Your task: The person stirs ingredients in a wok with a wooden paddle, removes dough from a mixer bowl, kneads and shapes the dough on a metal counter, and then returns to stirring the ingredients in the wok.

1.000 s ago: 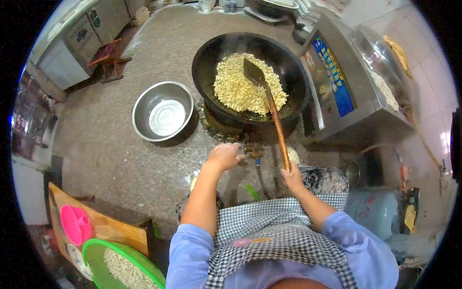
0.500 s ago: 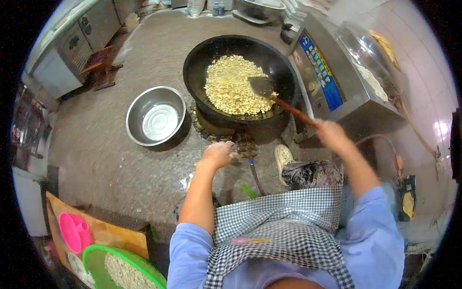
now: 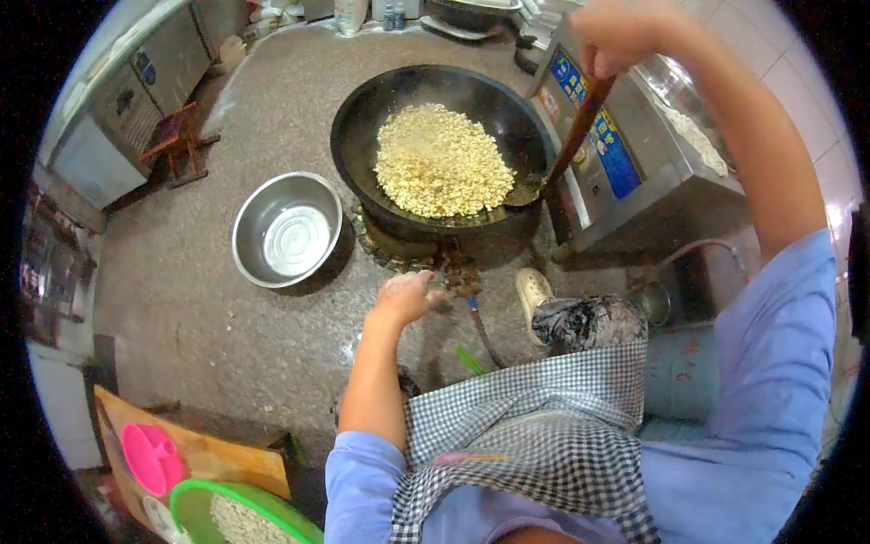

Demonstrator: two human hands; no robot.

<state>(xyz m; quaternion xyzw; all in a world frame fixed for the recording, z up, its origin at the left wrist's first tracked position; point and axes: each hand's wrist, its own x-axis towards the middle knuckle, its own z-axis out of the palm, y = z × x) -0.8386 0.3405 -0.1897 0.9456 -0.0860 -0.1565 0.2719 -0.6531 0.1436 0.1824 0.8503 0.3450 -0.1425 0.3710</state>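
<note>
A big black wok (image 3: 358, 150) holds a heap of small pale-yellow pieces (image 3: 444, 163), with faint steam over them. My right hand (image 3: 621, 38) is raised at the upper right, closed around the wooden handle of a wok spatula (image 3: 580, 127). The spatula stands steeply, its dark blade low against the wok's right inner wall, beside the heap. Below the wok's front edge, my left hand (image 3: 408, 296) hovers with fingers partly extended and nothing in them. To its upper left, a steel basin (image 3: 290, 231) sits on the floor.
A steel machine with a blue label (image 3: 594, 127) stands close on the wok's right. At lower left are a wooden board (image 3: 227, 458), a pink scoop (image 3: 152, 460) and a green basket (image 3: 208, 490) of pale pieces. A hose (image 3: 485, 335) runs along the floor; a wooden stool (image 3: 181, 145) is left.
My right hand has risen, tipping the spatula upright. Its blade has moved from on top of the pieces to the wok's right side. My left hand has hardly moved.
</note>
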